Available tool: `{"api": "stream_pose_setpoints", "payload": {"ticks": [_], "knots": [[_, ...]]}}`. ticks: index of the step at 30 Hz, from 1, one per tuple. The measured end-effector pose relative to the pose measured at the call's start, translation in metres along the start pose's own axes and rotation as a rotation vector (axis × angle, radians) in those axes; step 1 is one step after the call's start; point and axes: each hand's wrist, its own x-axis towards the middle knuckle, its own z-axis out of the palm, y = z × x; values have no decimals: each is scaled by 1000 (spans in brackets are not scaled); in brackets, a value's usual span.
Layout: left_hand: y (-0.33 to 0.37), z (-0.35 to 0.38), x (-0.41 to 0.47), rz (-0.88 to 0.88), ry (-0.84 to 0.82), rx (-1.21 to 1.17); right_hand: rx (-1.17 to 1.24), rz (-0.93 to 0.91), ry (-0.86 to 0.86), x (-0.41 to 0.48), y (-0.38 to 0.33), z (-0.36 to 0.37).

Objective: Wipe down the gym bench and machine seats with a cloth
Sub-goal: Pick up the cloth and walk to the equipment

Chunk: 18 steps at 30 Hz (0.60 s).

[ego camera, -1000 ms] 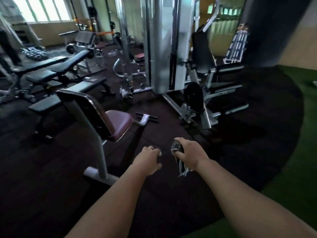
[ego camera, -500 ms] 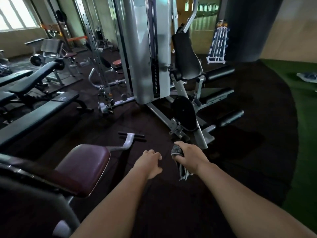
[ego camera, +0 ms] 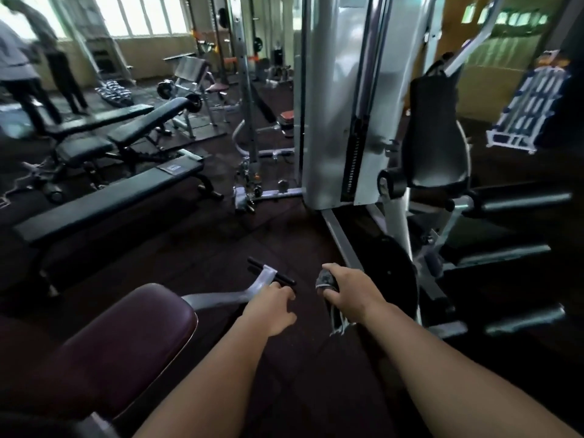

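a single wide camera on the person's head looks forward and down. the maroon seat [ego camera: 120, 349] lies close below left; beyond it, black benches [ego camera: 104, 197] recede toward windows [ego camera: 142, 14].

**Gym floor: what sits where**

Bottom L: seat pad [ego camera: 120, 349], w/ its foot bar [ego camera: 268, 275] just fwd of it. L grip [ego camera: 271, 308] is over the floor just R of the pad, by the bar's near end. R grip [ego camera: 350, 292] is beside it, cloth [ego camera: 325, 279] in it. Flat bench [ego camera: 107, 200] lies L of ctr beyond the pad, incline benches [ego camera: 148, 121] behind that. Weight-stack tower [ego camera: 335, 105] at ctr, leg machine [ego camera: 439, 137] just R of it. Far back L: dumbbells [ego camera: 113, 91] & two people [ego camera: 60, 64]. Far back R: rack [ego camera: 531, 105].
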Motion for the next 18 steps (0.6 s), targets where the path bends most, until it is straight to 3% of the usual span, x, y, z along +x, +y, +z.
{"api": "stream_pose_setpoints", "payload": {"ticks": [6, 18], "knots": [[-38, -38, 95, -147, 41, -39, -24, -138, -24, 146, 3, -10], [-167, -131, 244, -399, 130, -64, 1, -353, -111, 403, -68, 2]]}}
